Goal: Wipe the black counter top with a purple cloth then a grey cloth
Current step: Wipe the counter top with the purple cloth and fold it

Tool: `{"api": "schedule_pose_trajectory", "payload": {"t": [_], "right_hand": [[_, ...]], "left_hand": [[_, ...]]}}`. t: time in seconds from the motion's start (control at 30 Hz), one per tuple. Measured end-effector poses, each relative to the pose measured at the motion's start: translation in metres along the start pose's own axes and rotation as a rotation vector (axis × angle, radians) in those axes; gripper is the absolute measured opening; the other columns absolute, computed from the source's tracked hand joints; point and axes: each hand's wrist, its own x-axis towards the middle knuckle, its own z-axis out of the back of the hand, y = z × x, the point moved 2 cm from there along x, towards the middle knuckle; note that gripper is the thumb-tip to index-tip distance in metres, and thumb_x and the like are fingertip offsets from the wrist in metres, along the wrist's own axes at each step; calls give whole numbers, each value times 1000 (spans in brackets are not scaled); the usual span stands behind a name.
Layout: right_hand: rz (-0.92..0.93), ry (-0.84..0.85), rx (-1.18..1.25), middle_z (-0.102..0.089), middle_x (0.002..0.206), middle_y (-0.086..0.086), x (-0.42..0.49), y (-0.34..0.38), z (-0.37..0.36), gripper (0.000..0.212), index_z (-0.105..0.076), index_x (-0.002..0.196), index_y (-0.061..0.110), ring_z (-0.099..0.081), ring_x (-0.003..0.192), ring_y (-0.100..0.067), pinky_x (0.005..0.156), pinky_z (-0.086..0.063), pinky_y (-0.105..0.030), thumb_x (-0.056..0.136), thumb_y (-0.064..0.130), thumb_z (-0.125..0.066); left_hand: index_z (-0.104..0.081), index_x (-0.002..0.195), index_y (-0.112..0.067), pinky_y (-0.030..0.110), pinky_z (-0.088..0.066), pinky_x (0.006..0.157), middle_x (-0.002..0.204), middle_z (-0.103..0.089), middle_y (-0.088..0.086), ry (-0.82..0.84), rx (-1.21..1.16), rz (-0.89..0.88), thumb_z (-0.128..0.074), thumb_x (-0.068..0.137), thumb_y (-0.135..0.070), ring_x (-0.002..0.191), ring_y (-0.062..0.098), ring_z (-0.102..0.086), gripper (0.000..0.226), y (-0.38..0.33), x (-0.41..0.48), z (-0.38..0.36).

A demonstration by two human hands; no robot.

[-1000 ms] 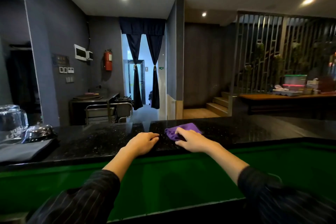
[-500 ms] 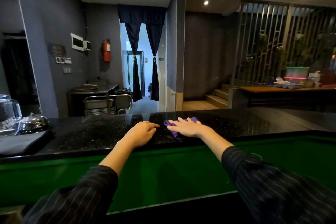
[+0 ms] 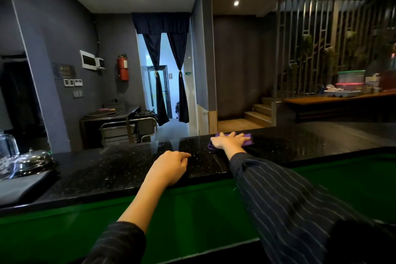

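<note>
Our right arm reaches out long in its striped sleeve, and our right hand (image 3: 230,141) lies palm down near the far edge of the black worktop (image 3: 107,169). Our left hand (image 3: 169,167) rests at the near edge. The dark wall plaque (image 3: 65,70) carries writing too small for us to read. The right grip is spread flat, fingers straight, pressing the purple cloth (image 3: 247,136) to the stone. The left grip is loosely curled and holds nothing. The grey cloth (image 3: 19,186) lies folded at the worktop's left end.
</note>
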Motion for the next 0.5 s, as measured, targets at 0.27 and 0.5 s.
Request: {"api": "schedule_pose_trajectory", "payload": {"t": [0.27, 0.5], "right_hand": [[661, 140, 1, -3, 164, 4, -22, 28, -7, 63, -13, 151, 48, -2, 151, -29, 118, 1, -60, 92, 70, -22], [260, 64, 110, -2, 164, 8, 23, -73, 7, 78, -15, 151, 47, 0, 151, -28, 118, 4, -58, 82, 82, -19]], "left_hand": [[-58, 129, -24, 34, -48, 90, 127, -63, 13, -21, -1, 10, -37, 95, -21, 100, 27, -64, 40, 1, -7, 6], [-56, 131, -22, 33, -48, 85, 117, -68, 12, -42, 17, 10, -35, 96, -21, 95, 27, -65, 40, 0, -2, 1]]}}
